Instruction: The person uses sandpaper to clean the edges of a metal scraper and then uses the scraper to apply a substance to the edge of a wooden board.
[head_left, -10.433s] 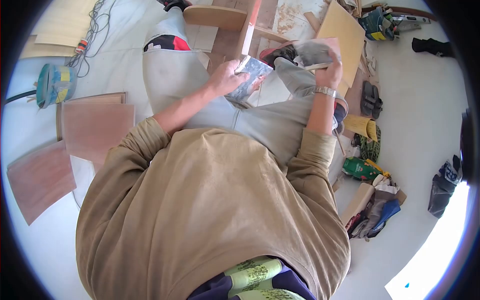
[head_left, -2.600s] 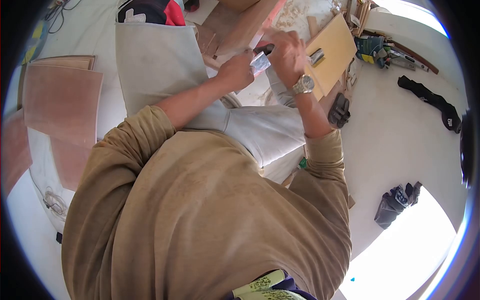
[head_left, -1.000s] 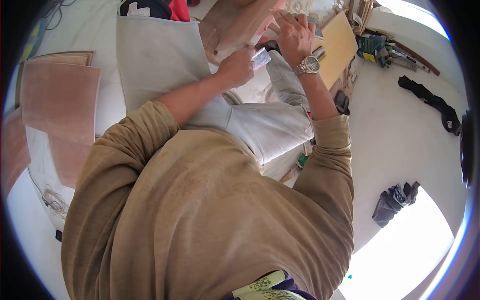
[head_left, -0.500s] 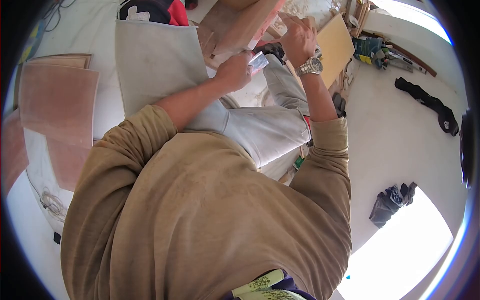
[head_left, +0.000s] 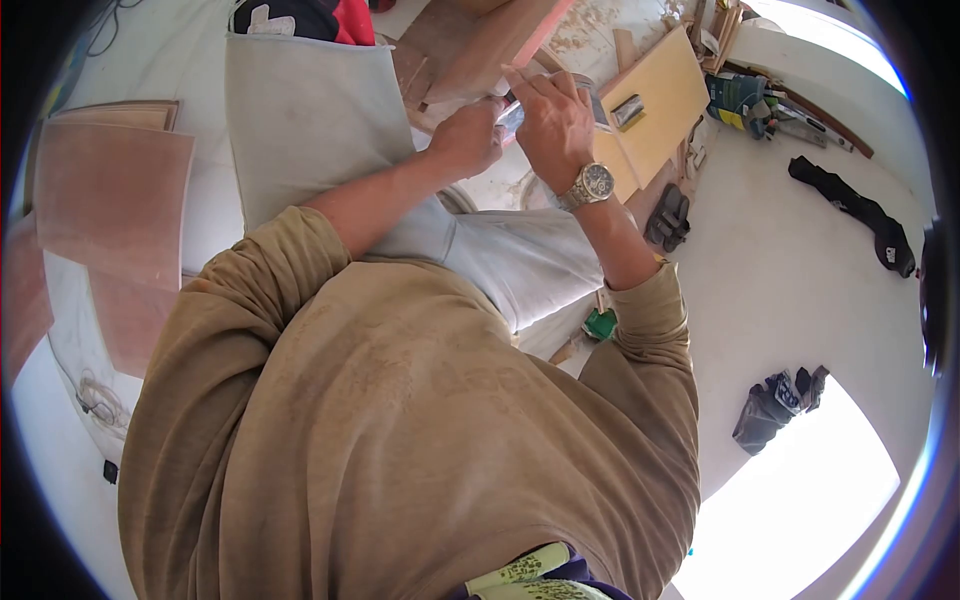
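Observation:
My left hand (head_left: 466,139) is closed around a shiny, silvery flat piece (head_left: 511,120), whose kind I cannot make out. Close on its right is my right hand (head_left: 552,122), a metal watch (head_left: 592,184) on its wrist. Its fingers are bent together over the shiny piece, with a dark bit by the fingertips; what they pinch is hidden. Just beyond both hands stands a reddish-brown wooden piece (head_left: 478,52) with a pink edge. My grey-clad leg (head_left: 320,130) lies to the left of them.
A yellowish board (head_left: 668,95) on the right bears a small metallic block (head_left: 628,112). Near it lie a dark sandal (head_left: 668,218) and a green object (head_left: 600,324). Brown sheets (head_left: 115,200) lie at left. A black sock-like cloth (head_left: 855,212) and crumpled dark cloth (head_left: 775,410) are at right.
My right hand has moved left and nearer to me, from the wood's right side to the shiny piece. The metallic block and sandal now show more fully. My left hand has hardly moved.

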